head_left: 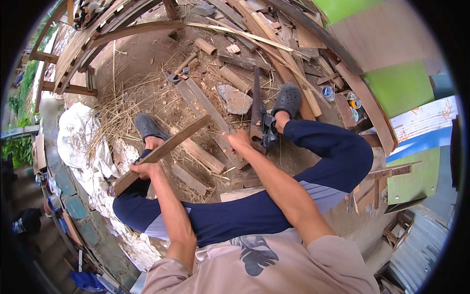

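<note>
Bare forearms (172, 211) stretched forward, left hand (146, 170) curled in a grip, right hand (238, 141) clenched farther ahead, knees (360, 156) spread wide.

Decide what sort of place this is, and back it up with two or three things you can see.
Probably an improvised woodworking spot, perhaps outdoors: the left hand holds a plank, cut wood pieces lie on the dirt ground, and a wooden-handled tool lies nearby.

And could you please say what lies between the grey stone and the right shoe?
The head view shows a long, dark, tapered piece between the grey stone and the right shoe, with crumpled black material beside it.
</note>
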